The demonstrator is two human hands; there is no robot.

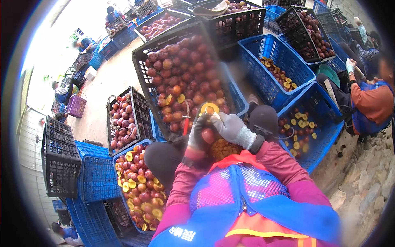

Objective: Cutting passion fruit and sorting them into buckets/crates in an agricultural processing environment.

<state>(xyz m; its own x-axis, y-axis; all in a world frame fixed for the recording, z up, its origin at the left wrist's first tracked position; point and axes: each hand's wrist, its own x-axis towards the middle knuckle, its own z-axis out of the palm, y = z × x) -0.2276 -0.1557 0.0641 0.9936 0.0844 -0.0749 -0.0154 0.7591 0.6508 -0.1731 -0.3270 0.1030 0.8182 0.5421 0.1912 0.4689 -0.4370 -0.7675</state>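
Observation:
Both my hands wear grey work gloves and meet over the near edge of a black crate (142,88) full of dark red plums. A plum half (209,108), its yellow cut face showing, is pinched between the fingertips of my left hand (199,133) and my right hand (231,128). Directly below it, a whole red plum (208,136) shows between my hands, partly covered by the fingers. Beside my left hand a slim red handle (186,126) sticks up; whether the hand holds it I cannot tell. Between my knees lies a heap of yellow cut fruit (224,149).
A blue crate (119,162) of halved plums stands at my left, near a smaller black crate (138,109) of whole ones. Blue crates (314,78) with cut plums are on my right. A co-worker in an orange top (370,105) sits there. Stacked crates (61,158) stand far left.

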